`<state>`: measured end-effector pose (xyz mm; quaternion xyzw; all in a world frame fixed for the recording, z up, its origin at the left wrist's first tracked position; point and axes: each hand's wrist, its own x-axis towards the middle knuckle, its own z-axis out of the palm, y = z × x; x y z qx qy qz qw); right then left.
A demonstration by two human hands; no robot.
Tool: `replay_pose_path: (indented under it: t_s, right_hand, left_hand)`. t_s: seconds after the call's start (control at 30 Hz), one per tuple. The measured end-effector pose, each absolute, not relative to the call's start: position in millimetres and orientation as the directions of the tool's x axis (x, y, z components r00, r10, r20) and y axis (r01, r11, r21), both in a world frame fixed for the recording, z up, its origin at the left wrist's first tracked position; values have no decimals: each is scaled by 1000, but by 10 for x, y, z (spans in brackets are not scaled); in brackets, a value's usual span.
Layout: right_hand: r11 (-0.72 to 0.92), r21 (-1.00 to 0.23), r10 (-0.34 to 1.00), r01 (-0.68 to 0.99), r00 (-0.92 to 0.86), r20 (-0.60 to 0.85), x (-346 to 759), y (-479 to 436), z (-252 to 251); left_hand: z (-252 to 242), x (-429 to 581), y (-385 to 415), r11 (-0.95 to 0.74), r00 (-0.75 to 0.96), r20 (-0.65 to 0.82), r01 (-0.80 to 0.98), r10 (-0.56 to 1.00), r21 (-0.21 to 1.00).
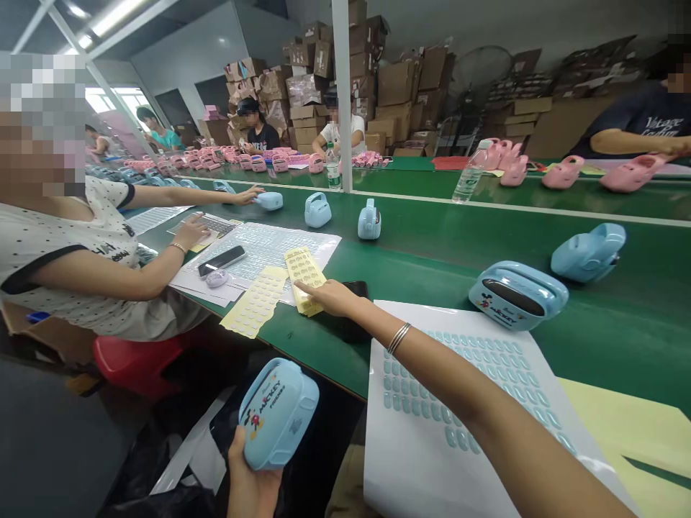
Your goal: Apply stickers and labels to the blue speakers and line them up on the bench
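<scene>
The light-blue Mickey-print case (281,414) is at the near left, off the bench and tilted, its printed face turned up. The left hand (251,475) grasps it from below, thumb along one side and palm beneath, probably so that the face stays unobstructed and in sight. The right hand (330,296) stretches left across the bench, fingers extended onto the stack of yellow sticker sheets (305,270); whether they pinch a sheet I cannot tell. The stack seems placed for a straight reach. A loose yellow sticker sheet (256,302) lies just left of it, its near corner by the bench's edge; a dark flat object (353,327) sits partly under the right wrist.

The case is beyond the green bench's (324,352) near edge, so lifting it inward would mean clearing that edge. Under the right forearm, a white sheet of blue oval stickers (402,460) takes up the near right, leaving the arm little clearance for dropping. Green surface shows between the stack and the upright blue case (370,221) farther off, offering sideways room. Right, another Mickey-print case (515,296) stands against the white sheet's far edge.
</scene>
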<state>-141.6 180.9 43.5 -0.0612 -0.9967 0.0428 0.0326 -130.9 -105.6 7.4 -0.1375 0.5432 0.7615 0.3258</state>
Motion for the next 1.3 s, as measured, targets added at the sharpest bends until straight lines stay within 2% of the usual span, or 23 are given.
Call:
replay_pose_path:
  t_s: [0.17,0.63,0.97,1.13,1.3]
  right_hand:
    - [997,-70,40,34,-996,82,-1399,1753,388]
    - [997,27,72,73,-997,22,-1319,1697,450]
    - [990,135,-56,-48,-997,60,-1061,1576,408]
    - [982,173,-97,-73,-986,139,-797,1429,488]
    - [976,203,7,80,-941,340,86,1611,579]
  left_hand:
    - [103,-1220,-903,-230,-735,-559,-662,383,713]
    - [101,-1189,-1028,-269,-747,-558,-657,362,704]
    - [203,-1104,-981,-226,-735,-588,-670,339,707]
    - [183,-1031,-943,-261,-736,-572,-670,362,695]
    - [123,-1058,-941,-245,-756,-528,-636,386,731]
